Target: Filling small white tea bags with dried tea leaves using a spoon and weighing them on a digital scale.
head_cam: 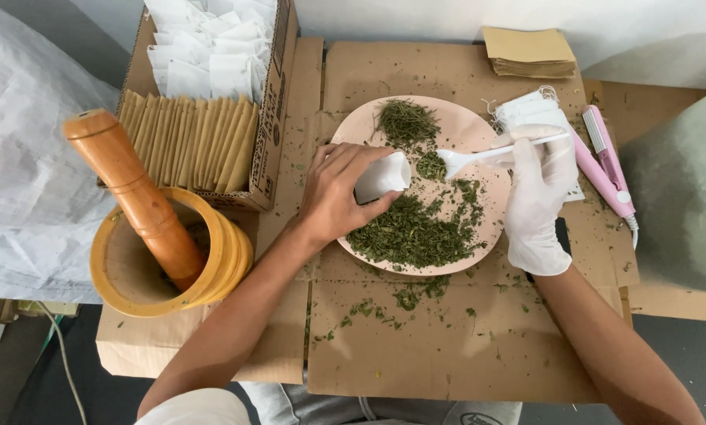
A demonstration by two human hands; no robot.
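Illumination is bright, even and diffuse, daylight in character; the source direction cannot be fixed. Shadows are soft and short: a faint one under the rim of the pink plate, a deeper one inside the wooden mortar. No harsh glare; the white glove approaches overexposure. Focus is sharp centrally. Wide-angle distortion bows the frame edges slightly.

Cut off at the top edge: white sachets in the cardboard box. Hidden beneath the left hand: part of the small white bag. Pestle tip buried inside the mortar. Grey mass clipped at right, unidentifiable.
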